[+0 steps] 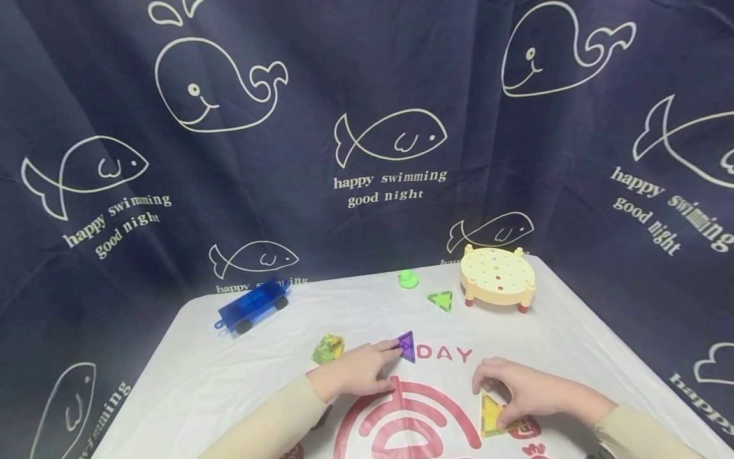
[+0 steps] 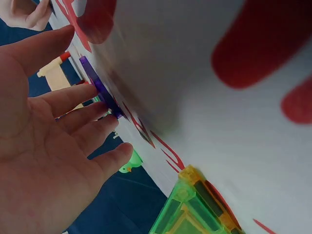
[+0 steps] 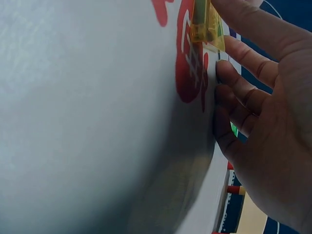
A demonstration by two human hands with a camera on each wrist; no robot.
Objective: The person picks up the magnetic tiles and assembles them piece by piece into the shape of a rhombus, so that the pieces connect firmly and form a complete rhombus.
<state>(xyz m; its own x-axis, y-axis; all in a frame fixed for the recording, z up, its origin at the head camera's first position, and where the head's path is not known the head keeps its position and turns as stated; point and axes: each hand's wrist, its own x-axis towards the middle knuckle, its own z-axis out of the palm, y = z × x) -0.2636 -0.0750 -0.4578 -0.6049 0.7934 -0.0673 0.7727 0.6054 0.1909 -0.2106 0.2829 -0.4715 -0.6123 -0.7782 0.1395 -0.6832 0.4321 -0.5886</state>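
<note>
A purple triangular magnetic tile [image 1: 406, 347] lies beside the red lettering on the tabletop. My left hand [image 1: 364, 368] reaches over to it, its nearly straight fingertips touching the tile's left side; the left wrist view shows the palm and the purple tile [image 2: 100, 87] at the fingertips. Close behind the left wrist sits a green and yellow piece built of triangles [image 1: 329, 348]. On the right, my right hand [image 1: 530, 392] has thumb and curved fingers around a yellow triangular tile [image 1: 490, 414]. In the right wrist view, thumb and index finger bracket that yellow tile [image 3: 207, 24].
A blue wheeled car base [image 1: 254, 306] stands at the back left. Toward the back are a small green duck [image 1: 408, 279] and a flat green triangle [image 1: 441, 300]. A round cream stand [image 1: 497, 275] on short legs occupies the back right, before a dark curtain [image 1: 367, 236].
</note>
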